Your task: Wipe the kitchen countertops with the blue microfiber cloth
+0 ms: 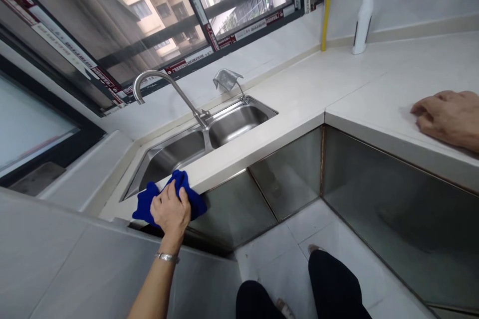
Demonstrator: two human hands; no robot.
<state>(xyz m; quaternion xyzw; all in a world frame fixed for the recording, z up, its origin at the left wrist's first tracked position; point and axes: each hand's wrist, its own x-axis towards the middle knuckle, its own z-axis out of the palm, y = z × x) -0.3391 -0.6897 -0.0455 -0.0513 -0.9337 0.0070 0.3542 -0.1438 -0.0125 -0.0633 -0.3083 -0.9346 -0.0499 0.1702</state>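
Note:
My left hand (171, 209) presses a crumpled blue cloth (146, 204) against the front edge of the white countertop (292, 109), just in front of the steel sink. The fingers are bent over the cloth, and part of it hangs down past the edge. Far to the right, my right hand (451, 117) rests on the countertop with its fingers curled in. Nothing shows in that hand, though its palm side is hidden. The double-bowl sink (206, 140) lies beyond the cloth.
A curved faucet (170, 79) rises behind the sink, near a small spout with a silvery cover (226, 79). Towards the back right stand a white spray bottle (362, 22) and a yellow pipe (327, 5). Dark cabinet doors (288, 174) line the counter front. A tiled wall (75, 264) borders the left.

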